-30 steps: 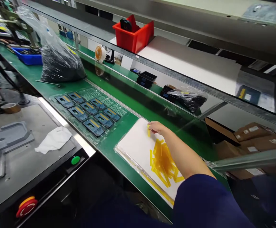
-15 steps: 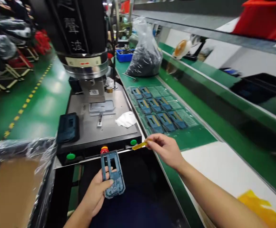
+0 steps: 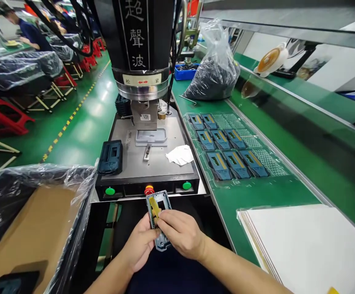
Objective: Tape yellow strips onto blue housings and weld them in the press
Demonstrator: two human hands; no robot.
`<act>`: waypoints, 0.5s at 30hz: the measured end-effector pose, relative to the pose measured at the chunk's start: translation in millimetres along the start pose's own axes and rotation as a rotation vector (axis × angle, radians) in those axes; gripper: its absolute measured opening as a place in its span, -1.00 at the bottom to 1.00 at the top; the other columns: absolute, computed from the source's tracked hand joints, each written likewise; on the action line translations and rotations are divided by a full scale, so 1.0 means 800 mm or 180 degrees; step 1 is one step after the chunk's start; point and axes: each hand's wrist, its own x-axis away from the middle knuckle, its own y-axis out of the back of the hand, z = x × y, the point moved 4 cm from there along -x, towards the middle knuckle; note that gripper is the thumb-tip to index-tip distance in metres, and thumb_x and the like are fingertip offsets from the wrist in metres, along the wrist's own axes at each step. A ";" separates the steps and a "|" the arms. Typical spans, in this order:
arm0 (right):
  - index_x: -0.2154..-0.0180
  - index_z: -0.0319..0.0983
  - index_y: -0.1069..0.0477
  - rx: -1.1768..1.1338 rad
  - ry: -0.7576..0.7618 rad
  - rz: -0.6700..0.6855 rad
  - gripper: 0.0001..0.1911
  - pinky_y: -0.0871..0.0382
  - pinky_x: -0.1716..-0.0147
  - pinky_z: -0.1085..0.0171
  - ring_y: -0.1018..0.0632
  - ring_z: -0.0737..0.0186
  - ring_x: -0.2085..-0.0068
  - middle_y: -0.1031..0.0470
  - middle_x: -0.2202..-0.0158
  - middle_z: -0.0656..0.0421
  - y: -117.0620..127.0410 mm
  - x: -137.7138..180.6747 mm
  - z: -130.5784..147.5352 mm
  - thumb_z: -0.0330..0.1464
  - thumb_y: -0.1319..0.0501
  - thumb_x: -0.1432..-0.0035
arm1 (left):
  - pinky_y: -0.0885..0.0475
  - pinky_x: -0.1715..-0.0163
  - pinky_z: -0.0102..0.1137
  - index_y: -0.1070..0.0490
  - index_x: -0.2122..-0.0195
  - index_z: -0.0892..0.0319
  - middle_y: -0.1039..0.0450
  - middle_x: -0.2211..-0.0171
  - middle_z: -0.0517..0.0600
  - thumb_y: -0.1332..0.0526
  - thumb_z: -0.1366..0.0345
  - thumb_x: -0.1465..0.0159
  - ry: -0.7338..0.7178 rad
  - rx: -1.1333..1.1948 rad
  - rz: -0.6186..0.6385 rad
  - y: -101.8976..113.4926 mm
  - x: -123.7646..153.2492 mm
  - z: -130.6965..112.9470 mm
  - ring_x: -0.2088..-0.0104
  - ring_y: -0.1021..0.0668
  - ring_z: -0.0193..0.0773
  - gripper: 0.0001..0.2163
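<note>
My left hand (image 3: 142, 241) is closed around a dark blue-grey plastic housing (image 3: 163, 242), its inner side facing up and its length tilted slightly. Between the thumb and fingers of my right hand (image 3: 182, 232) is a narrow yellow strip (image 3: 154, 206), laid along the left part of the housing over its long slot. My right fingers hide the middle of the housing. Just beyond it, a red emergency stop button (image 3: 149, 189) sits on the front of the ultrasonic machine base (image 3: 128, 167). A stack of similar dark housings (image 3: 110, 157) stands on the base's left side.
Right of the machine, a clear tray (image 3: 269, 161) holds several housings with yellow strips. White sheets (image 3: 290, 232) lie nearer. A grey fixture (image 3: 151, 136) sits beneath the press head (image 3: 143, 85), by a white cloth (image 3: 180, 155). A plastic-lined box (image 3: 27, 228) stands left.
My right hand has brought the yellow strip leftward from beside the machine onto the housing. The housing is still in my left hand. The view has turned left.
</note>
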 end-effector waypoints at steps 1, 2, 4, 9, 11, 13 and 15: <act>0.07 -0.42 -0.38 0.0027 -0.0030 0.0070 -0.72 -0.49 0.02 0.17 -0.53 0.11 0.07 -0.52 0.19 -0.07 -0.002 0.001 0.000 -0.53 -0.01 -0.25 | -0.27 -0.06 -0.32 -0.38 -0.05 0.00 -0.42 -0.02 -0.05 -0.22 0.55 -0.09 0.0012 -0.0009 0.0000 0.000 0.000 0.001 -0.06 -0.41 -0.19 -0.50; 0.08 -0.41 -0.39 0.0044 -0.0063 0.0154 -0.73 -0.49 0.02 0.18 -0.53 0.12 0.07 -0.52 0.19 -0.06 -0.004 0.002 0.000 -0.53 0.00 -0.25 | -0.26 -0.06 -0.32 -0.38 -0.05 -0.01 -0.42 -0.02 -0.05 -0.22 0.56 -0.09 0.0011 -0.0034 -0.0011 0.000 0.000 0.001 -0.06 -0.41 -0.19 -0.49; 0.12 -0.39 -0.40 0.0050 -0.0120 0.0363 -0.74 -0.47 0.00 0.21 -0.53 0.14 0.06 -0.52 0.19 -0.05 -0.010 0.005 -0.001 -0.53 0.01 -0.26 | -0.26 -0.06 -0.32 -0.37 -0.06 0.00 -0.41 -0.03 -0.05 -0.22 0.56 -0.07 -0.0004 -0.0097 -0.0037 0.001 0.001 0.002 -0.06 -0.41 -0.18 -0.47; 0.25 -0.30 -0.43 0.0148 -0.0261 0.0748 -0.81 -0.40 -0.09 0.17 -0.49 0.18 0.01 -0.51 0.14 0.01 -0.025 0.009 -0.005 -0.53 -0.04 -0.25 | -0.31 0.03 -0.33 -0.32 -0.11 0.02 -0.39 -0.04 -0.01 -0.17 0.61 0.01 0.0039 -0.0030 0.0103 0.004 0.002 0.003 -0.04 -0.42 -0.15 -0.37; 0.28 -0.28 -0.42 0.0100 -0.0318 0.0808 -0.84 -0.38 -0.10 0.17 -0.48 0.18 0.00 -0.51 0.13 0.04 -0.026 0.009 -0.005 -0.50 -0.07 -0.24 | -0.31 0.03 -0.33 -0.31 -0.12 0.02 -0.39 -0.03 -0.01 -0.15 0.62 0.02 0.0019 0.0030 0.0151 0.005 0.002 0.003 -0.04 -0.42 -0.16 -0.35; 0.23 -0.28 -0.42 -0.0012 -0.0390 0.0774 -0.85 -0.37 -0.11 0.15 -0.47 0.18 0.00 -0.50 0.11 0.04 -0.022 0.007 -0.004 -0.48 -0.08 -0.22 | -0.29 -0.01 -0.32 -0.31 -0.12 0.02 -0.40 -0.02 -0.02 -0.14 0.62 0.02 -0.0022 0.0101 0.0174 0.005 0.001 0.002 -0.05 -0.41 -0.17 -0.35; 0.11 -0.27 -0.40 -0.0067 -0.0574 0.0595 -0.79 -0.37 -0.09 0.09 -0.45 0.13 -0.03 -0.47 0.06 0.03 -0.013 0.005 -0.004 -0.45 -0.10 -0.20 | -0.26 -0.05 -0.30 -0.31 -0.12 0.01 -0.41 -0.01 -0.03 -0.14 0.61 0.00 -0.0096 0.0168 0.0183 0.006 0.001 0.000 -0.06 -0.40 -0.17 -0.36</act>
